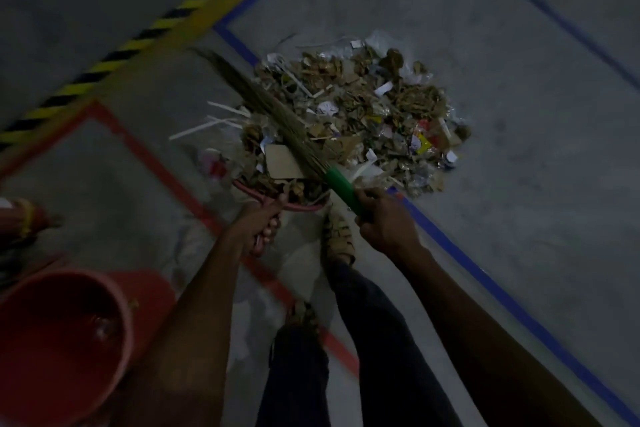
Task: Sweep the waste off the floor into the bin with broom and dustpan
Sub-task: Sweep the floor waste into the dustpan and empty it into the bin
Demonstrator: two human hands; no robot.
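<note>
A heap of waste, mostly cardboard scraps, paper and wrappers, lies on the grey floor ahead of me. My right hand grips the green handle of a grass broom, whose bristles lie across the near left side of the heap. My left hand holds the handle of a red dustpan, which sits at the heap's near edge with scraps piled in it. A red bin stands open at the lower left, beside my left arm.
My two feet in sandals stand just behind the dustpan. Blue tape, red tape and a yellow-black striped line mark the floor. A red object shows at the left edge.
</note>
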